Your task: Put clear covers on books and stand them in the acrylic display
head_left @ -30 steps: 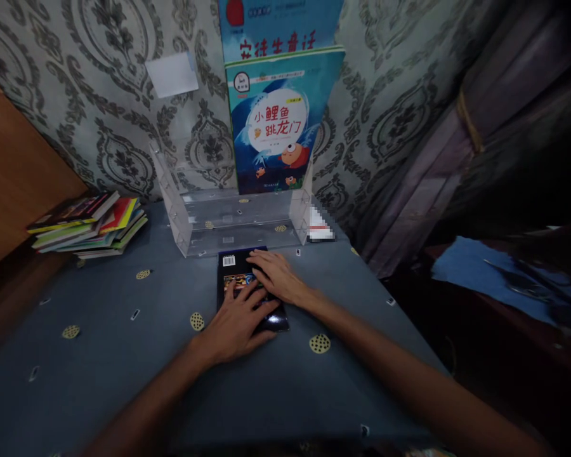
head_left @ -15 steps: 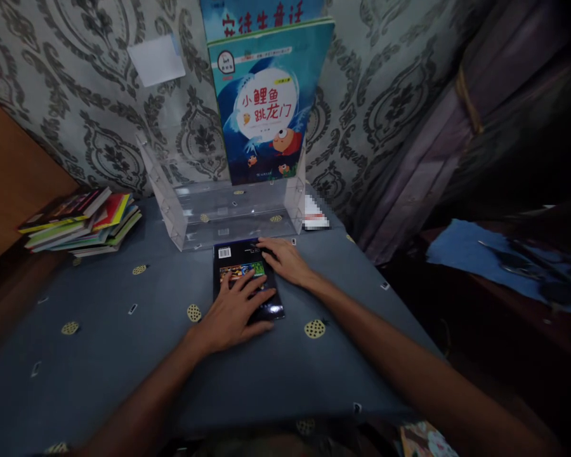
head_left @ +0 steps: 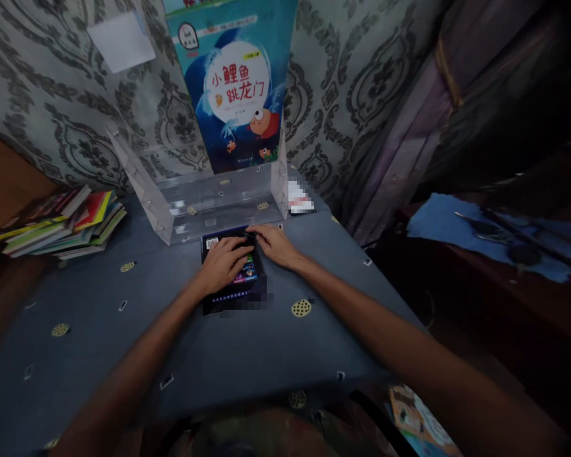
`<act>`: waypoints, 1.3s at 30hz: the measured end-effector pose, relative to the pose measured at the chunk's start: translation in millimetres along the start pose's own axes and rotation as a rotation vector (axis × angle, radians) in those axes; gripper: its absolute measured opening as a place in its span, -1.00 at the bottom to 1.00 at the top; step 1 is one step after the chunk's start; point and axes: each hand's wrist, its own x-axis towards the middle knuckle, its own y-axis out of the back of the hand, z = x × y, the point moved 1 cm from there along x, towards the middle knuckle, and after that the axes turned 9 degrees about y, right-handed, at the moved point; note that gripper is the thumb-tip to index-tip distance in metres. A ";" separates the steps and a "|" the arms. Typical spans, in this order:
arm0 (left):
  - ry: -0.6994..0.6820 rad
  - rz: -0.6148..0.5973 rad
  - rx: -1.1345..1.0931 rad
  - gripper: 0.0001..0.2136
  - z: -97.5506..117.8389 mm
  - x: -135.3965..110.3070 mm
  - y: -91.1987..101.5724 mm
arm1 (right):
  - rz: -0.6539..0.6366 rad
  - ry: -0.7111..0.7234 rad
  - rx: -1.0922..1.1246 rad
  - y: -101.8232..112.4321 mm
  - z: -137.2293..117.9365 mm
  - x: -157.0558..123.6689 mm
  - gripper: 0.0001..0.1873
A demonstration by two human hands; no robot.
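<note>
1. Book (head_left: 228, 289): a dark one lying flat on the blue-grey table (head_left: 99, 330), its far edge just in front of the clear plastic stand (head_left: 209, 203).
2. Left hand (head_left: 223, 263) rests palm down on the upper half of the cover, its fingers (head_left: 235, 249) spread flat and reaching toward the far edge; they press on the book rather than grasp it.
3. Right hand (head_left: 276, 246) lies at the far right corner of the book, fingers stretched out and touching the top edge; whether they curl under that edge I cannot tell.
4. Cover is black with a white barcode label at the far left corner and a bright, many-coloured picture in the middle, partly hidden under the left hand.
5. Half a second ago the left hand lay lower, over the near half of the cover; now it has slid up toward the far edge, close beside the right hand.
6. Stack of books (head_left: 61, 222) lies well to the left, and a blue picture book (head_left: 233, 82) stands upright in the stand.
</note>
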 end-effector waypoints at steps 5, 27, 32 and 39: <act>0.010 0.027 0.113 -0.66 11.7 -4.3 -4.0 | 0.006 0.003 -0.002 0.2 -2.7 1.3 -0.58; -0.188 -0.229 -0.183 -0.74 37.3 -30.9 14.3 | -0.064 0.008 -0.060 4.3 -12.8 0.3 -0.58; -0.188 -0.216 -0.210 -0.74 38.9 -31.4 12.1 | -0.072 0.016 -0.086 4.2 -14.1 -0.6 -0.61; 0.024 0.108 -0.233 -0.75 12.3 -26.4 7.8 | -0.051 0.058 -0.144 5.5 -26.0 -7.7 -0.67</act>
